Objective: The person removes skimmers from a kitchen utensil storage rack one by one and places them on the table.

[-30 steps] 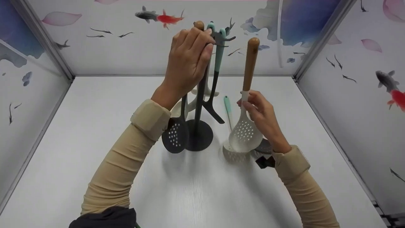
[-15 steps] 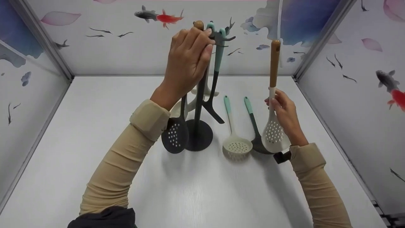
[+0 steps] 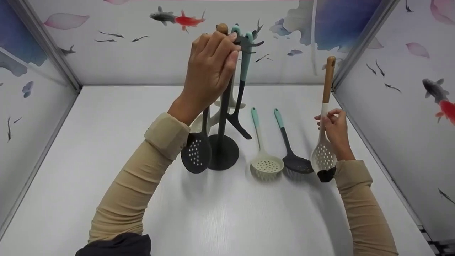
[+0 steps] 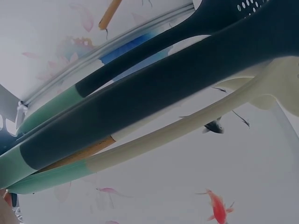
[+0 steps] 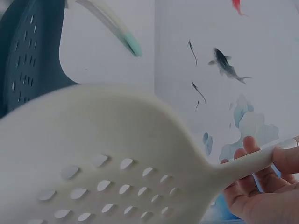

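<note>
My left hand [image 3: 212, 65] grips the top of a black utensil stand [image 3: 229, 153], its fingers curled over the hooks. From the stand hang a black slotted spoon [image 3: 196, 153], a black utensil with a mint handle [image 3: 245, 67] and pale utensils partly hidden behind the pole. At the right, my right hand [image 3: 337, 131] pinches the neck of a cream skimmer [image 3: 323, 153] with a wooden handle, held upright, bowl down. In the right wrist view, thumb and fingers hold the neck of the skimmer [image 5: 117, 135]. Whether its bowl touches the table is unclear.
A cream skimmer [image 3: 267, 165] and a black skimmer [image 3: 298, 164], both with mint handles, lie side by side on the white table [image 3: 220, 213]. Printed panels with fish wall the table at the back and sides; the right panel [image 3: 398, 92] stands close to my right hand.
My right hand has carried the wooden-handled skimmer to the right and lower, past the black skimmer, which is now uncovered. The left hand has stayed on the stand.
</note>
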{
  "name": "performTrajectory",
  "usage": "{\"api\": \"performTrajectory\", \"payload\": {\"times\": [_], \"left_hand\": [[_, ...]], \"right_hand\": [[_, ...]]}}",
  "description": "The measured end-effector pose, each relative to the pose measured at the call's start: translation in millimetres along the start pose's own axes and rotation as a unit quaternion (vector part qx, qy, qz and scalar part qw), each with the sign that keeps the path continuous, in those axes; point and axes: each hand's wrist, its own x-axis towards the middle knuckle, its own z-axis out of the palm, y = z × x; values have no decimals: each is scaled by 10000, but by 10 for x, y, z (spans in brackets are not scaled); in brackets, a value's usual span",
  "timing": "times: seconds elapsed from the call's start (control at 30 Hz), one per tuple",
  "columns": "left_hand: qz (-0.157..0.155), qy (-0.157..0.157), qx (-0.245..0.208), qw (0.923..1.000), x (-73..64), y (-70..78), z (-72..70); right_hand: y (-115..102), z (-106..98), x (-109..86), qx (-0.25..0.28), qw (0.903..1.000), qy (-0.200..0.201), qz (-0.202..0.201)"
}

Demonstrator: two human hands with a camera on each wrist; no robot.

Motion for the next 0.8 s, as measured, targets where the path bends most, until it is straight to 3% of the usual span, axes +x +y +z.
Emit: {"api": "performTrajectory", "payload": {"times": [0.17,0.47,0.8], "left_hand": [[2,-7,-5,10000,10,2,-2],[32,20,-43,10000,-4,1,4],[-22,-41,24,10000,-12,7,-4]], "right_hand": [[128,-38,52,-283,9996,38,29],[459,-48,97,-993,9937,6,510],[674,-11,124,-1390,9871,-206,774]]}}
